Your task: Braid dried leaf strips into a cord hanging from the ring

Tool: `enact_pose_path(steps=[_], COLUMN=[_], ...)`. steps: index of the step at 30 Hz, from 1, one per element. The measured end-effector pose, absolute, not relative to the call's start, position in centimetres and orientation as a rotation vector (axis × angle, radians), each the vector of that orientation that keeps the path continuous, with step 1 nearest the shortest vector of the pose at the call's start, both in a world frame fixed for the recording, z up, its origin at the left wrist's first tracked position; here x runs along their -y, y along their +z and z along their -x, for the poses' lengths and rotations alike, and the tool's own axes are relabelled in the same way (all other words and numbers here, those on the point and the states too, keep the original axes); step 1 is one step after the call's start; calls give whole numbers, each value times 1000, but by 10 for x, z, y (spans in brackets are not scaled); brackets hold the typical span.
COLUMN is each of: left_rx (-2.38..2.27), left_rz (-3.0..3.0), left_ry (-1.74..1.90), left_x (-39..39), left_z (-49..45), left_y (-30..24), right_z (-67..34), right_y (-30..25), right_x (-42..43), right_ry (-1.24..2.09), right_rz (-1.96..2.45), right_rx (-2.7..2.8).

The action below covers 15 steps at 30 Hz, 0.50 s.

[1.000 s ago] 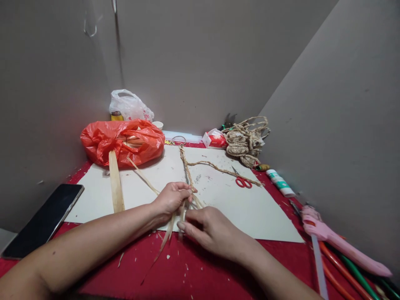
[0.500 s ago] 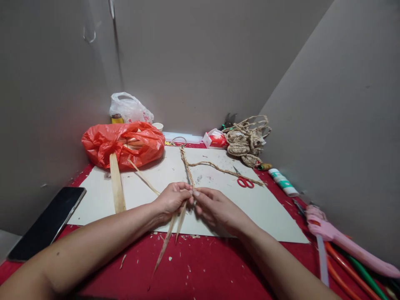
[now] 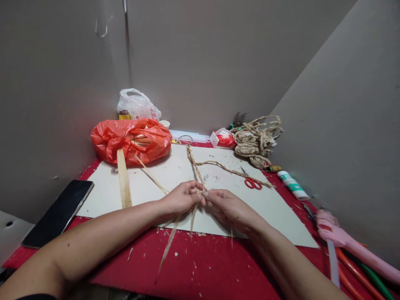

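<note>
My left hand point(image 3: 184, 198) and my right hand point(image 3: 227, 207) meet at the near end of a twisted straw cord point(image 3: 194, 163), their thumbs and fingertips pinched closed on its strands. From a thin ring point(image 3: 185, 140) at the back of the white board, the cord runs toward me. A second twisted length point(image 3: 224, 167) branches off to the right across the board. Below my hands hang loose pale strips, the longest strip point(image 3: 168, 251) reaching over the red cloth. The exact crossing of strands is hidden by my fingers.
Red-handled scissors point(image 3: 253, 183) lie right on the white board point(image 3: 278, 221). A red plastic bag point(image 3: 108, 139) with fibre strips stands back left, a phone point(image 3: 59, 212) in front. Coiled rope point(image 3: 250, 143), a tissue pack point(image 3: 222, 138), a white-green roll point(image 3: 293, 185) and a pink-handled tool point(image 3: 350, 243) line the right.
The view has shifted, so everything appears slightly further right. Both hands remain pinched on the cord's near end, with small finger movements. The hanging strips have swung a little.
</note>
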<state>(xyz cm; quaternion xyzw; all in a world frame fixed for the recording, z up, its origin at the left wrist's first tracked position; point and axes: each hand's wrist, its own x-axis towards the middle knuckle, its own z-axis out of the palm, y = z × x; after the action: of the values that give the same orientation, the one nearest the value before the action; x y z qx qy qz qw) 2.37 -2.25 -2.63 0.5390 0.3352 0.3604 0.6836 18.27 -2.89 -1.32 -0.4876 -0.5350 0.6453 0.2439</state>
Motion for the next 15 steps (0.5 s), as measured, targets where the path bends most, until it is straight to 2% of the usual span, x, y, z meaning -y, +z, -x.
enact_pose_path(steps=[10, 15], left_rx=[-1203, -1277], left_rz=[-1956, -2056], left_ry=[639, 638], left_x=[20, 32], left_z=[-9, -16], left_y=[-14, -8], right_z=[-173, -170], right_y=[-25, -23], right_x=[31, 34], right_ry=[1361, 1367], right_rz=[1478, 1446], right_rx=[1503, 1506])
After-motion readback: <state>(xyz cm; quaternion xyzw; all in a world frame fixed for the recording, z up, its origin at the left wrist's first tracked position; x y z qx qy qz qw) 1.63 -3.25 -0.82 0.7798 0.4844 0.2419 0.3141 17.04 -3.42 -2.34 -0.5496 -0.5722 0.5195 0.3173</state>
